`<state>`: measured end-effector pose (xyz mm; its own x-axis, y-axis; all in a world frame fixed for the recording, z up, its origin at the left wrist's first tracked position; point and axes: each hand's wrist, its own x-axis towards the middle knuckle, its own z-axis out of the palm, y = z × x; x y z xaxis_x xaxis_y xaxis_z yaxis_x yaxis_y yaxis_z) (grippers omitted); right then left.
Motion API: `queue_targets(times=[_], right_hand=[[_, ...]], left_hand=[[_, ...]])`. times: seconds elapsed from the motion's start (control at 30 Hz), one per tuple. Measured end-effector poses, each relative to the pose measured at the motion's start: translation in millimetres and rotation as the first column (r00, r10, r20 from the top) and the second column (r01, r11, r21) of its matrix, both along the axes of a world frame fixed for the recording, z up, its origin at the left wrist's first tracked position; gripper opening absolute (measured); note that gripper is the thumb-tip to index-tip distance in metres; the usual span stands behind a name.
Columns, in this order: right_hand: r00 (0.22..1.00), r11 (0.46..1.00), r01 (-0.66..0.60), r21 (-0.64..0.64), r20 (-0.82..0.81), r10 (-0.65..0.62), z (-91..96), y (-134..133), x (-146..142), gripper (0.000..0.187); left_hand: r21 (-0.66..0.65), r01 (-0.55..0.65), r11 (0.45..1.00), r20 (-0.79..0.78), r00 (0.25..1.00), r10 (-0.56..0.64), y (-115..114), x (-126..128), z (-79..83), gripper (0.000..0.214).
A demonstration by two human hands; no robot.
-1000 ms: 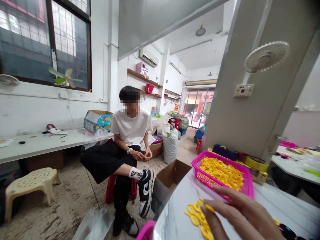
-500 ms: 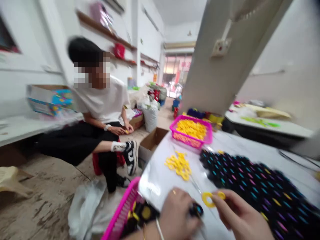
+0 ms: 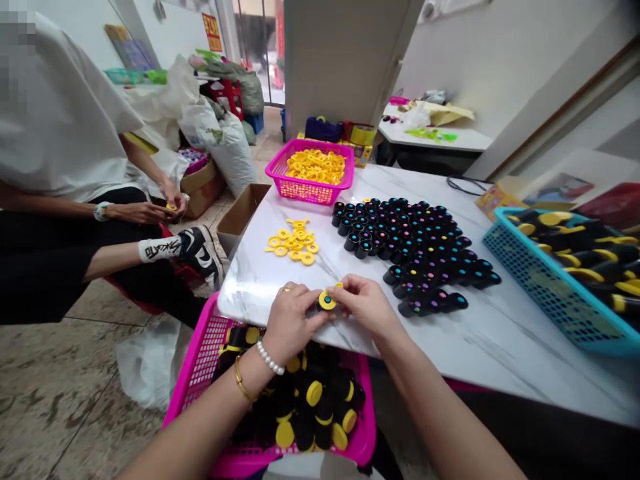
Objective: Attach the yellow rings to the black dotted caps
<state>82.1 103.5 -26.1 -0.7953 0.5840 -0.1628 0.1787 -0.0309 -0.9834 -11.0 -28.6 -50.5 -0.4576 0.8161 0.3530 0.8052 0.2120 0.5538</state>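
Observation:
My left hand (image 3: pixel 293 319) and my right hand (image 3: pixel 369 303) meet over the near edge of the marble table (image 3: pixel 500 340). Between them they pinch a small black tube with a yellow ring (image 3: pixel 327 301) on its end. Both hands have their fingers closed on this piece. A loose pile of yellow rings (image 3: pixel 294 241) lies on the table just beyond my hands. To the right lies a large cluster of black tubes (image 3: pixel 410 247) with coloured ends.
A pink basket of yellow rings (image 3: pixel 311 169) stands at the table's far edge. A pink basket with black and yellow pieces (image 3: pixel 295 407) sits below my hands. A blue basket (image 3: pixel 560 287) is at the right. A seated person (image 3: pixel 75 187) is at the left beside a cardboard box (image 3: pixel 241 213).
The view has swung down from the room to the table. My right hand has brought a yellow ring to the black tube in my left hand, and both hands now meet on it.

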Motion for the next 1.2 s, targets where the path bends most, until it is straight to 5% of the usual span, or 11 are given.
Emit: queue_targets(times=[0.23,0.37,0.43,0.6,0.67,0.77,0.87,1.03,1.2], right_hand=[[0.998,0.998,0.058,-0.025,0.014,-0.057,-6.5,-6.1,3.1,0.035],[0.999,0.998,0.047,-0.036,-0.004,-0.047,-5.7,-7.1,4.2,0.034],[1.000,0.999,0.027,-0.029,-0.012,-0.027,-5.4,-7.4,4.9,0.033],[0.999,0.999,0.037,0.039,-0.010,-0.037,-5.5,-11.5,7.5,0.031],[0.999,0.997,0.052,0.057,-0.020,-0.051,-5.2,-12.9,7.4,0.031],[0.999,0.998,0.047,0.029,-0.018,-0.047,-5.0,-14.2,6.1,0.030],[0.998,0.998,0.056,0.000,-0.033,-0.056,-5.4,-14.1,4.6,0.028],[0.997,0.999,0.037,-0.004,-0.069,-0.037,-7.1,-10.3,9.9,0.027],[0.994,0.962,-0.023,-0.274,-0.113,-0.009,-6.5,0.7,22.2,0.030]], left_hand=[[-0.070,0.010,0.997,-0.011,1.000,-0.011,-3.0,1.7,7.6,0.023],[-0.062,0.119,0.991,0.222,0.970,-0.102,-6.9,1.7,24.7,0.030],[-0.051,0.161,0.986,0.473,0.873,-0.119,-5.0,-0.4,28.9,0.026],[-0.023,0.178,0.984,0.916,0.397,-0.050,7.9,-7.2,25.7,0.026],[-0.002,0.151,0.989,0.954,0.295,-0.043,11.3,-8.5,24.1,0.022],[0.008,0.141,0.990,0.969,0.242,-0.042,11.2,-7.0,22.8,0.021],[0.028,0.101,0.995,0.928,0.367,-0.063,5.7,-0.3,19.9,0.028],[0.114,-0.024,0.993,0.602,0.797,-0.050,-2.6,15.1,13.9,0.037],[0.121,-0.018,0.993,0.338,0.941,-0.024,-1.1,13.3,10.8,0.027]])
